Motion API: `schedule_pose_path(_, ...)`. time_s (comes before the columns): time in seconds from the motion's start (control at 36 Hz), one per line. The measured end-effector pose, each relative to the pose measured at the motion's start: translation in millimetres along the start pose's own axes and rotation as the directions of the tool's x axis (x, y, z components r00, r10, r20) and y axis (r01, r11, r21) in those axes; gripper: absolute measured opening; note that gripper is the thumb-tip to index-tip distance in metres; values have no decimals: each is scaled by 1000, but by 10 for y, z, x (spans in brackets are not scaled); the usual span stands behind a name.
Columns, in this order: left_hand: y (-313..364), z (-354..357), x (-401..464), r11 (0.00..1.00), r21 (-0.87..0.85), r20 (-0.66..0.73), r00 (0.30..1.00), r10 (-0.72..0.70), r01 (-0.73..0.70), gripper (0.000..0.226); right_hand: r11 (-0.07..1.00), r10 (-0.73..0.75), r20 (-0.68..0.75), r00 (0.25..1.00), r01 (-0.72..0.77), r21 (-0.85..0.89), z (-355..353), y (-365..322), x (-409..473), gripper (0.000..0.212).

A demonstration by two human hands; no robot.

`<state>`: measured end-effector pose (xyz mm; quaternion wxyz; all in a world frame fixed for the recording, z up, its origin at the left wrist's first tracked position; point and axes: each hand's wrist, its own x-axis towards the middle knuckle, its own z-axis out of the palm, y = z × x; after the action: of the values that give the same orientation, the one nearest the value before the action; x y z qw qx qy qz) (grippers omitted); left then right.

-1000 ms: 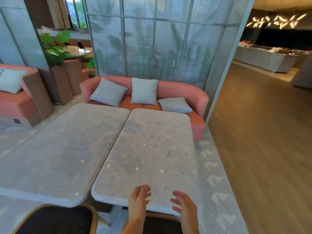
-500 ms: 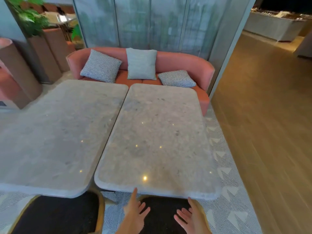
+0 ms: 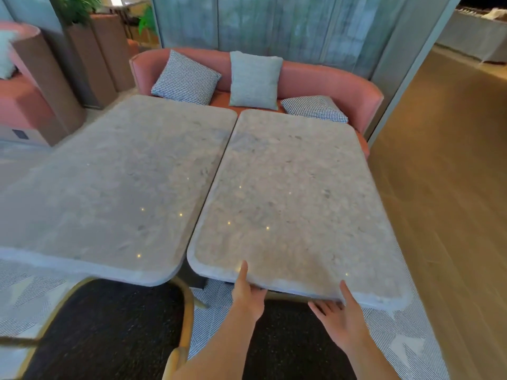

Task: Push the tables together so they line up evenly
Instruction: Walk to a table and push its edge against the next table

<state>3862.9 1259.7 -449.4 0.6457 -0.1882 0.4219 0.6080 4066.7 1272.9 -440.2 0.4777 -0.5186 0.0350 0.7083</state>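
The right counter (image 3: 290,204), a pale stone slab with rounded corners, lies directly ahead of both hands, its near edge meeting them. The left hand (image 3: 248,290) grasps that edge: the thumb lies flat on top of the slab and the fingers go under the rim, out of sight. The right hand (image 3: 341,315) takes the same edge further to the right, thumb up against the rim and fingers spread just below the underside; whether those fingers touch the stone cannot be told.

To the left of the left hand stands the left counter (image 3: 109,182), the same stone, its long side running beside the right counter with a thin dark gap between them. That gap is narrow at the far end and wider near the hands. The left counter's near edge sits a little closer to the person than the right one's.

Below the hands are two dark chair seats (image 3: 109,330) with wooden rims, on a patterned rug (image 3: 397,333). Beyond the counters, past the fingertips, is a pink sofa (image 3: 323,78) with three cushions (image 3: 255,78). Wooden floor (image 3: 444,187) spreads to the right of the right hand.
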Motion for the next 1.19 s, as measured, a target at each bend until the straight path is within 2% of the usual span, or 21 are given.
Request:
schedule_pose_path(0.08,-24,-120,190,1000,-25,55,998,11,-10,54,998,-44,62,997,41,38,6,52,179,39)
schedule_pose_path(0.14,-66,-222,212,998,-48,11,999,36,-36,53,998,-60,45,997,58,38,-31,146,228,31)
schedule_pose_path(0.28,-122,-319,178,997,-39,-14,998,68,-68,50,998,-62,72,996,61,13,-201,218,262,47)
schedule_pose_path(0.42,-152,-322,79,998,-28,-45,997,59,-61,49,999,-18,68,998,22,-46,-258,178,240,30)
schedule_pose_path(0.5,-116,-374,54,997,-27,-47,996,76,-77,48,995,11,46,999,-6,-97,-233,224,254,26)
schedule_pose_path(0.72,-77,-442,153,997,-31,-15,998,67,-68,56,999,-12,17,1000,13,-33,-150,299,339,52)
schedule_pose_path(0.83,46,-449,213,999,7,-37,998,46,-46,71,1000,-22,16,1000,22,-7,-67,341,362,52)
schedule_pose_path(0.89,97,-417,248,999,32,-55,997,44,-43,73,999,-30,19,999,30,34,-33,358,371,45)
schedule_pose_path(1.0,218,-399,337,997,0,-61,995,75,-75,62,996,-86,18,996,86,27,3,376,405,25)
schedule_pose_path(1.19,182,-516,323,994,49,20,995,100,-101,53,986,-160,16,987,161,-54,7,392,447,36)
